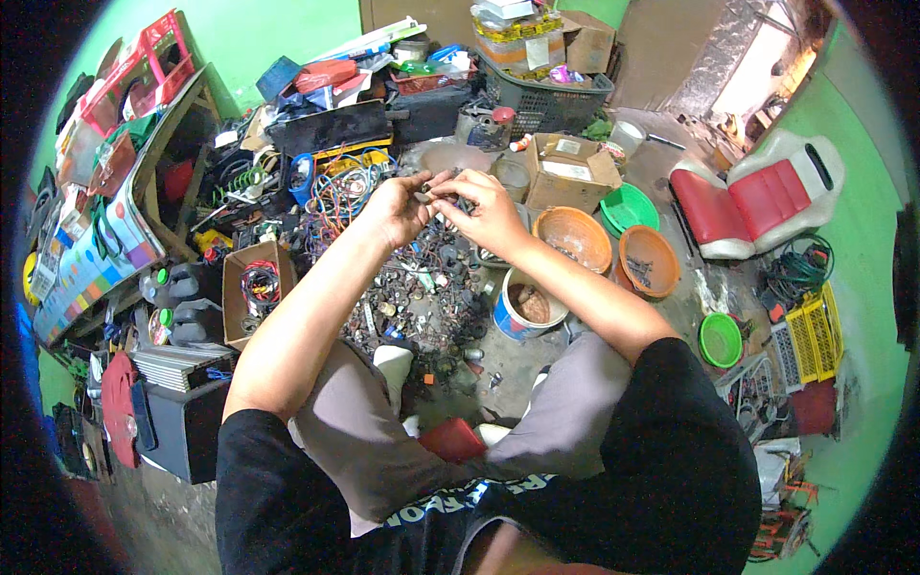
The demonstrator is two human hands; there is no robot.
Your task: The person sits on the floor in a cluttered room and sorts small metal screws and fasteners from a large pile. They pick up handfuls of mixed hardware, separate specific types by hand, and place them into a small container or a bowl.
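My left hand [399, 210] is raised, palm turned up, with its fingers curled around a small pale piece [422, 196] too small to identify. My right hand [486, 210] meets it from the other side, thumb and forefinger pinching at the same piece. Below both hands spreads a heap of small scrap parts [424, 287], mixed metal and plastic bits with wires. A tangle of coloured wires [350, 183] lies just beyond my left wrist. Under my right forearm stands a white and blue bucket [509, 325] with something brown inside.
Orange basins [608, 251], a green basin [632, 194] and a cardboard box [535, 188] stand to the right. Farther right is a red and white seat [773, 208]. An open carton [233, 316] with cables and a dark box [188, 431] sit on the left.
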